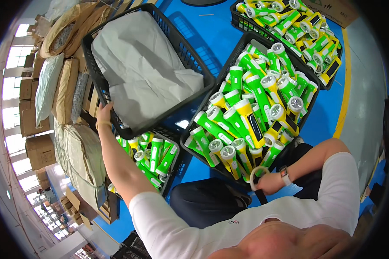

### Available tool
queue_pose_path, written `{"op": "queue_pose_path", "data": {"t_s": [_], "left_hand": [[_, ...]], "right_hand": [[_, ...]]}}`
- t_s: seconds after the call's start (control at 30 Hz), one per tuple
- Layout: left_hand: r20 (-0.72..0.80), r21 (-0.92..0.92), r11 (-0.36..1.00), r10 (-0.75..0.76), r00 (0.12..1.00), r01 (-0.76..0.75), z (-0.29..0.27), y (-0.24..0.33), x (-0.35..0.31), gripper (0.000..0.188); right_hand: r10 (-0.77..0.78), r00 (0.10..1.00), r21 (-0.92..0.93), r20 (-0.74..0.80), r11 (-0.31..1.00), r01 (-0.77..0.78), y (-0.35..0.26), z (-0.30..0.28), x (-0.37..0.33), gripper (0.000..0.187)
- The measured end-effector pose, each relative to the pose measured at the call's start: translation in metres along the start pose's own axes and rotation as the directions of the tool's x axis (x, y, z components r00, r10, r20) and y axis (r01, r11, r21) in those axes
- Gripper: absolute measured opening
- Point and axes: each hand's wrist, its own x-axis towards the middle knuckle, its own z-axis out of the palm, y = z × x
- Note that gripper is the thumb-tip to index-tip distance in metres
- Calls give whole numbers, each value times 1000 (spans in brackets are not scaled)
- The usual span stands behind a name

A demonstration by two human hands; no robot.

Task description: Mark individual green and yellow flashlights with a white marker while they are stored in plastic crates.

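Note:
My left hand (104,113) is closed on the left rim of a black plastic crate (194,69), which is tilted and lined with a pale grey sheet (138,64). Beneath that crate, partly covered, a lower crate holds green and yellow flashlights (155,155). To the right stands another black crate (317,93), heaped with green-and-white and yellow flashlights (250,123). Near its front edge, my right hand (269,183) has its fingers curled at a pale ring (254,172), perhaps a roll of tape. A dark strip shows below that hand.
At the far right another black crate (242,23) overflows with flashlights, beside a cardboard box (333,11). Wrapped bundles (78,155) and cartons (39,152) are stacked along the left. The floor (199,26) is blue, with a yellow line (344,108) at right.

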Motion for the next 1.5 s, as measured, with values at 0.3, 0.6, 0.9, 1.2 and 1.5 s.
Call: {"op": "queue_pose_path", "data": {"t_s": [0.3, 0.6, 0.9, 1.2, 1.5], "left_hand": [[-50, 732, 491, 730, 681, -472, 167, 73, -56, 64], [384, 405, 831, 223, 896, -381, 389, 181, -108, 69], [583, 404, 777, 188, 790, -483, 357, 106, -138, 55], [92, 97, 985, -150, 984, 141, 328, 51, -291, 48], [682, -479, 289, -472, 559, 829, 380, 50, -408, 70]], "right_hand": [[407, 662, 223, -629, 911, -348, 13, -127, -146, 33], [591, -114, 548, -799, 792, 268, 61, -130, -233, 32], [646, -292, 628, -705, 760, 167, 161, -82, -326, 27], [938, 33, 716, -344, 239, 656, 221, 9, -307, 50], [844, -169, 699, -508, 519, 492, 205, -12, -313, 24]]}}
